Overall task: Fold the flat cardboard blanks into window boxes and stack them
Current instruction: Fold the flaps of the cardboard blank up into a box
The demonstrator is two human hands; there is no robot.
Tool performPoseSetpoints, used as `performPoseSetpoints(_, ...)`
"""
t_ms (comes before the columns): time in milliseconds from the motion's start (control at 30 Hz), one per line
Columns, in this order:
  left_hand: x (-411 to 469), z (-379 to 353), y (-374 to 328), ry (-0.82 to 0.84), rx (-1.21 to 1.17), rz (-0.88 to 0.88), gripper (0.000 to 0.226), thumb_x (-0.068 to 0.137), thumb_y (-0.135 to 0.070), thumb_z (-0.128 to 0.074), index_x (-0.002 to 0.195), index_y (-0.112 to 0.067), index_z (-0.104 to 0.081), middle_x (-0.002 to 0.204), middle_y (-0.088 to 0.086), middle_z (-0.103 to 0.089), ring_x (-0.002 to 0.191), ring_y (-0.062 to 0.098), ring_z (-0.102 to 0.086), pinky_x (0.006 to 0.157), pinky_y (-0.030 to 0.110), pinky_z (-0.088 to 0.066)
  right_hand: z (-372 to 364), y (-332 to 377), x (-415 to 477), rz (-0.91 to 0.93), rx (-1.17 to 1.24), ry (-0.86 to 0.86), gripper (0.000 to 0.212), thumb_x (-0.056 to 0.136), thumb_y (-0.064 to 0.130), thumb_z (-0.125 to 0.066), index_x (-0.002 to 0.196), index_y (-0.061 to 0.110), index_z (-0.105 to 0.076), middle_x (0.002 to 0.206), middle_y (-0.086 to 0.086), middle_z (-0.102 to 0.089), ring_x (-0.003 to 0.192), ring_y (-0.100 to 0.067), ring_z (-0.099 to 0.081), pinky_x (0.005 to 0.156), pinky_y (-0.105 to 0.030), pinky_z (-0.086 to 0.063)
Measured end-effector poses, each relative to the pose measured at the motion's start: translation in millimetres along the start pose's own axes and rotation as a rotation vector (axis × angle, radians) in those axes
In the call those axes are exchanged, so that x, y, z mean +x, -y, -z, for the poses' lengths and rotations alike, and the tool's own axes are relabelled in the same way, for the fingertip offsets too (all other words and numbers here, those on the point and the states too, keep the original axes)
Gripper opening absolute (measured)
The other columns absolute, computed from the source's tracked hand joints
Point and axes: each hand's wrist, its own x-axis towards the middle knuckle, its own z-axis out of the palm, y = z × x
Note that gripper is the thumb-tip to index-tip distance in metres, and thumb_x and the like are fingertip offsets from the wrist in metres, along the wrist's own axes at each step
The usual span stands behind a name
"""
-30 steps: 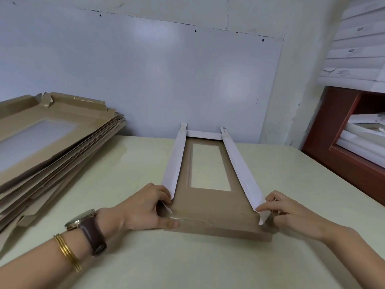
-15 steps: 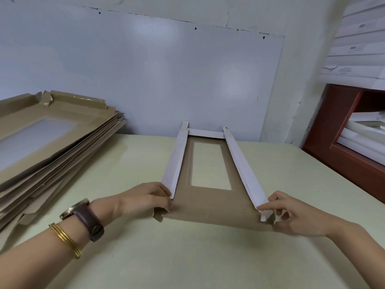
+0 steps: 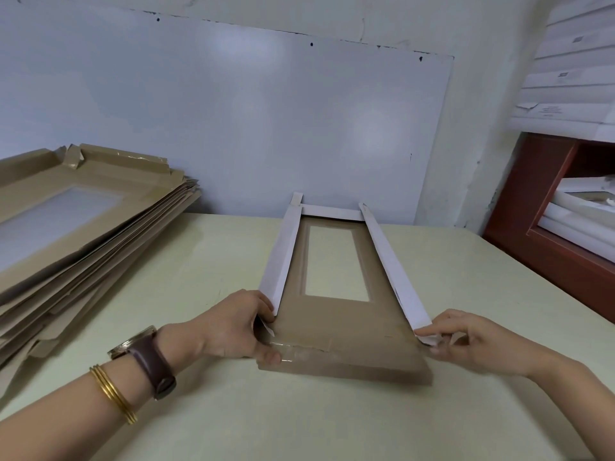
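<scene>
— Where is the box (image 3: 336, 327) now?
— It lies flat on the table (image 3: 299, 424) before you, long walls standing. Your left hand (image 3: 233, 324) and right hand (image 3: 472, 341) each pinch a near corner of it, fingers curled.
— How do I do the end well?
— Tuck both corners inward together, then lift the near flap (image 3: 342, 364) evenly, I think.

No text can be read; small printed labels (image 3: 553, 110) on the white boxes (image 3: 572, 91), upper right, are too blurred.
</scene>
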Motion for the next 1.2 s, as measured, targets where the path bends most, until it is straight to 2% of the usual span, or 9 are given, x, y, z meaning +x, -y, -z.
performPoseSetpoints(67,0.9,0.0,-1.0,0.012,0.028,-0.006,0.055,0.060,-0.046,-0.085,0.105,-0.016,-0.070,0.113,-0.013,-0.054,0.100,0.004,-0.054,0.081,0.016,-0.044,4.0,6.7,2.0,-0.053,-0.082,0.024,0.020,0.090,0.031,-0.063,0.097,0.019,-0.077,0.091,0.001,-0.060,0.083,-0.012,-0.060,0.079,-0.021,-0.047)
performPoseSetpoints(167,1.9,1.5,-3.5,0.026,0.049,-0.019,0.052,0.060,-0.045,-0.085,0.099,-0.014,-0.071,0.110,-0.007,-0.058,0.098,0.008,-0.056,0.081,0.022,-0.047,0.3,10.2,8.1,-0.050,-0.176,-0.006,0.053,0.090,0.044,-0.057,0.076,-0.007,-0.056,0.070,-0.009,-0.035,0.063,-0.019,-0.034,0.061,-0.029,-0.031)
performPoseSetpoints(233,1.5,2.8,-5.3,0.028,0.057,-0.012,0.054,0.059,-0.045,-0.085,0.101,-0.015,-0.069,0.108,-0.008,-0.058,0.098,0.008,-0.057,0.082,0.022,-0.048,-8.6,12.0,10.8,-0.040,-0.255,-0.072,0.048,0.092,0.037,-0.062,0.071,-0.006,-0.054,0.065,-0.006,-0.030,0.056,-0.010,-0.028,0.057,-0.027,-0.026)
performPoseSetpoints(300,0.7,3.7,-5.3,0.030,0.040,-0.003,0.056,0.058,-0.045,-0.086,0.103,-0.020,-0.064,0.102,-0.012,-0.059,0.092,0.006,-0.057,0.074,0.013,-0.045,-18.1,10.9,13.6,-0.020,-0.358,-0.125,0.036,0.090,0.035,-0.065,0.076,0.002,-0.065,0.064,0.001,-0.038,0.058,-0.007,-0.040,0.057,-0.023,-0.032)
performPoseSetpoints(400,-0.8,4.8,-4.4,0.023,0.029,0.005,0.054,0.056,-0.046,-0.087,0.095,-0.024,-0.056,0.091,-0.014,-0.060,0.081,0.004,-0.056,0.061,0.010,-0.040,-32.6,14.0,14.3,-0.041,-0.416,-0.166,0.018,0.083,0.042,-0.070,0.087,0.024,-0.069,0.090,0.007,-0.048,0.077,0.000,-0.050,0.064,-0.015,-0.037)
performPoseSetpoints(633,-6.3,15.6,-5.8,0.124,0.038,-0.024,0.046,0.060,-0.051,-0.078,0.088,-0.017,-0.065,0.098,-0.001,-0.065,0.092,0.021,-0.060,0.082,0.035,-0.050,-39.2,13.0,15.3,-0.066,-0.394,-0.202,0.019,0.078,0.040,-0.077,0.087,0.028,-0.066,0.094,0.012,-0.044,0.067,0.000,-0.055,0.063,-0.012,-0.039)
performPoseSetpoints(867,0.2,36.3,-1.9,0.356,0.058,-0.048,0.036,0.078,-0.011,-0.070,0.112,-0.023,-0.067,0.131,-0.021,-0.049,0.125,0.001,-0.047,0.102,0.017,-0.039,-39.7,11.0,17.2,-0.053,-0.420,-0.188,0.020,0.079,0.039,-0.077,0.087,0.030,-0.061,0.094,0.013,-0.042,0.070,0.000,-0.056,0.064,-0.013,-0.040)
performPoseSetpoints(1000,6.4,37.5,3.3,0.387,-0.064,-0.027,0.032,0.086,-0.003,-0.057,0.104,-0.024,-0.074,0.127,-0.022,-0.051,0.119,-0.008,-0.049,0.096,0.005,-0.037,-41.1,8.2,17.6,-0.050,-0.444,-0.187,0.023,0.081,0.041,-0.074,0.093,0.023,-0.064,0.095,0.012,-0.041,0.073,-0.002,-0.056,0.067,-0.016,-0.043)
performPoseSetpoints(1200,9.9,36.2,20.6,0.378,-0.278,-0.081,0.020,0.090,-0.009,-0.065,0.097,-0.025,-0.074,0.094,-0.035,-0.065,0.125,-0.008,-0.046,0.104,0.022,-0.042,-41.8,6.0,14.7,-0.030,-0.445,-0.192,0.027,0.082,0.042,-0.072,0.096,0.020,-0.064,0.095,0.014,-0.040,0.076,-0.002,-0.055,0.070,-0.017,-0.043)
